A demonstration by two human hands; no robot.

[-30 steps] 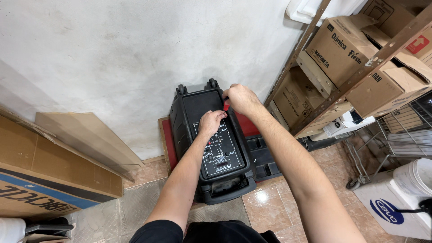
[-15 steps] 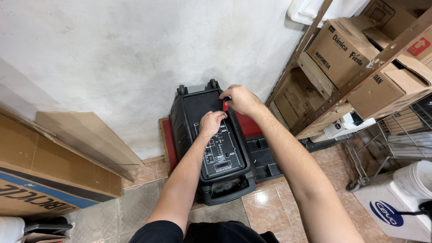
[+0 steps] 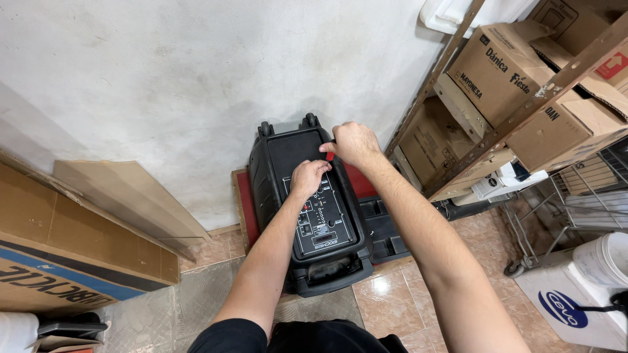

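Since the earlier frame, little moved: the right hand (image 3: 353,142) still pinched a small red plug (image 3: 330,155) above the black speaker (image 3: 307,216). The left hand (image 3: 309,176), fingers curled and holding nothing, rested on the speaker's control panel (image 3: 322,219). Steadying the speaker there seemed wise, keeping the plug straight.

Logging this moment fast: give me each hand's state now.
Left hand: fingers curled, resting on the black speaker control panel.
Right hand: closed, pinching a small red thing.
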